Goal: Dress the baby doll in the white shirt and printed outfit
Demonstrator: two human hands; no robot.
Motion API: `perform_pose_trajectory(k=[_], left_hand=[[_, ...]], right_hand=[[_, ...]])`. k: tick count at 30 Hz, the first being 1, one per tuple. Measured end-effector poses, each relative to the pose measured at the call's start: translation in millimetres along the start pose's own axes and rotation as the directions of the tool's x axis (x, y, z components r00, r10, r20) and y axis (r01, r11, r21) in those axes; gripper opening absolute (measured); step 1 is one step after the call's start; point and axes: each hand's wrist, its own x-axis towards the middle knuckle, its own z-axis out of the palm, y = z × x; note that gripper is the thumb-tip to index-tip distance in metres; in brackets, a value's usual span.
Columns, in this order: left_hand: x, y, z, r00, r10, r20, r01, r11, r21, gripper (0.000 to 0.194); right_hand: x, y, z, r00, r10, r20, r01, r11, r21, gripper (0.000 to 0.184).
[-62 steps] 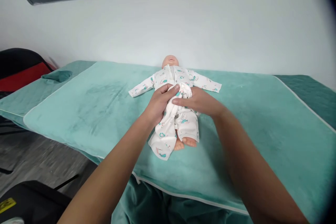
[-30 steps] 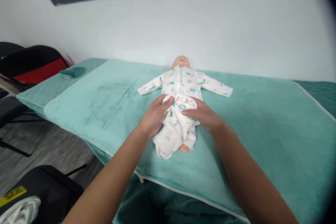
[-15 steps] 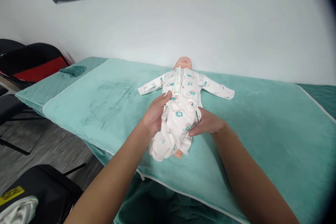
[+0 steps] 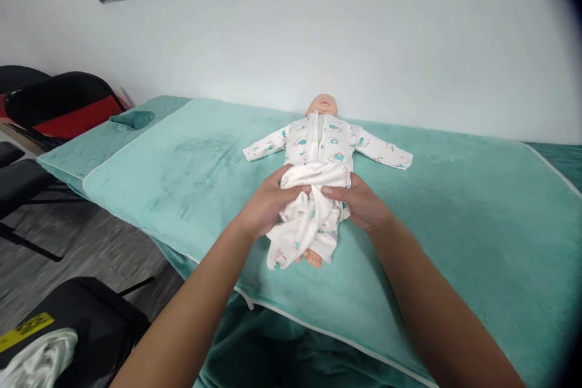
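Observation:
A baby doll lies on its back on a teal padded mat, its head toward the wall, dressed in a white printed top with both sleeves spread out. Over its hips and legs sit white printed trousers, bunched at the waist. My left hand grips the waistband on the doll's left side as I see it. My right hand grips it on the other side. One bare doll foot sticks out below the cloth.
The mat covers a long table against a white wall. A small teal cloth lies at the far left corner. Black and red chairs stand to the left. A black case with a white rag sits on the floor near left.
Both hands have gathered the trousers' waistband and drawn it up to the doll's waist; half a second ago the cloth lay flatter and my right hand was lower on the side.

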Motion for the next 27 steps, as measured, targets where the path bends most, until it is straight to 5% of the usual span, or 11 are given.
perform_pose_trajectory(k=[4, 7, 13, 18, 23, 27], left_hand=[[13, -7, 3.2, 0.994, 0.080, -0.077, -0.094, 0.976, -0.197, 0.043], [21, -7, 4.2, 0.995, 0.060, -0.074, -0.077, 0.965, -0.252, 0.044], [25, -8, 6.3, 0.998, -0.020, -0.067, 0.000, 0.961, -0.276, 0.037], [17, -10, -0.2, 0.997, -0.062, 0.037, 0.067, 0.986, -0.151, 0.044], [5, -3, -1.8, 0.977, -0.146, 0.153, 0.130, 0.985, 0.110, 0.046], [7, -6, 5.8, 1.000, 0.003, 0.013, -0.002, 0.999, -0.034, 0.049]], right_hand=[[-4, -7, -7, 0.954, 0.095, 0.285, -0.050, 0.986, -0.161, 0.055], [-6, -12, -10, 0.912, 0.178, 0.370, -0.068, 0.954, -0.290, 0.052], [-4, 0, -4, 0.989, 0.074, 0.126, -0.053, 0.985, -0.163, 0.046], [0, 0, 9, 0.996, 0.030, -0.087, -0.022, 0.995, 0.093, 0.043], [-3, -5, 17, 0.986, 0.076, -0.148, -0.058, 0.991, 0.123, 0.042], [-3, -1, 12, 0.996, 0.036, -0.087, -0.033, 0.999, 0.027, 0.043]])
